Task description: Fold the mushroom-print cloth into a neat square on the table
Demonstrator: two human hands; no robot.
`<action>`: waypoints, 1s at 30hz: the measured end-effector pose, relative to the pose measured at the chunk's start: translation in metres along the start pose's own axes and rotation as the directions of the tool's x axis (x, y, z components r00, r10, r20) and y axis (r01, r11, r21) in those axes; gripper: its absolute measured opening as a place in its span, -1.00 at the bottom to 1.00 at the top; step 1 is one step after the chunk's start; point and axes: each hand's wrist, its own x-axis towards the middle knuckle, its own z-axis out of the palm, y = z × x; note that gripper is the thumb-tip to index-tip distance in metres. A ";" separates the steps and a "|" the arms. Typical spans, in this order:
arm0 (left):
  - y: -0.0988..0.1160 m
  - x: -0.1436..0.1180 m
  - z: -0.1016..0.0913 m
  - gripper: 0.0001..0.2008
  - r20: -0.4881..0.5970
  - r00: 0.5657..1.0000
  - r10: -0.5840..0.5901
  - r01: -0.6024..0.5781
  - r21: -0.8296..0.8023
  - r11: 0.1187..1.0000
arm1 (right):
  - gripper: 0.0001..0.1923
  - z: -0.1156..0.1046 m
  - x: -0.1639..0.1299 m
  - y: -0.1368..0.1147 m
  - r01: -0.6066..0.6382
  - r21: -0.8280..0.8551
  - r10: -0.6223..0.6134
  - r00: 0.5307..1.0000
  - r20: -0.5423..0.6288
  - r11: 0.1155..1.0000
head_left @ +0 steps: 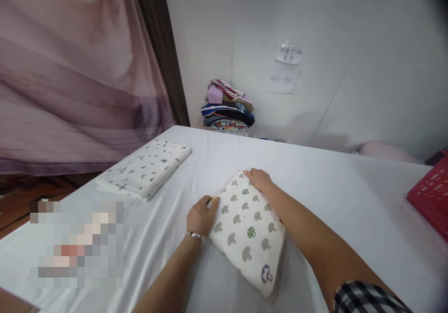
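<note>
A folded white cloth with grey, green and purple mushrooms printed on it (pixel 241 229) lies at a slant on the white-covered table in front of me. At its left edge, my left hand (pixel 202 216) is closed, thumb on top and a bracelet at the wrist. My right hand (pixel 259 180) grips the far corner, its fingers curled over the edge and partly hidden. Farther left rests another folded white cloth (pixel 149 168) with small grey and dark motifs, apart from both hands.
White sheeting (pixel 325 201) with soft wrinkles covers the table. A stack of folded fabrics (pixel 229 107) stands beyond its far edge, by the wall. On the right is a red perforated basket (pixel 430 194); a pink curtain (pixel 77 70) hangs left. A blurred patch hides the near left.
</note>
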 end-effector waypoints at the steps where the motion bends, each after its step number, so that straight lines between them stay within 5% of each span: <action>1: -0.002 0.000 0.000 -0.66 -0.013 1.000 0.016 -0.016 -0.013 1.000 | -0.43 -0.001 -0.002 0.001 0.000 0.002 0.000 1.000 0.005 1.000; 9: -0.011 -0.004 0.001 -0.59 0.036 0.998 0.052 -0.054 0.042 0.998 | -0.48 -0.006 -0.021 0.019 0.052 -0.034 -0.051 0.998 0.029 0.998; 14: 0.005 0.040 0.000 -0.67 0.096 0.981 0.171 -0.177 0.060 0.982 | -0.50 -0.004 -0.032 0.034 -0.022 -0.036 0.021 1.000 -0.015 0.999; 20: 0.027 0.086 0.002 -0.69 0.065 0.988 0.144 -0.146 0.038 0.989 | -0.50 0.000 -0.046 0.051 -0.135 -0.028 0.134 0.989 -0.059 0.990; 24: 0.005 0.056 0.004 -0.49 -0.088 0.995 0.044 -0.054 -0.107 0.993 | -0.49 0.002 -0.051 0.054 -0.163 -0.017 0.161 0.984 -0.071 0.986; 30: -0.019 -0.027 0.018 -0.19 0.128 0.985 -0.118 0.155 -0.342 0.927 | -0.51 0.003 -0.050 0.052 -0.177 0.011 0.178 0.981 -0.076 0.984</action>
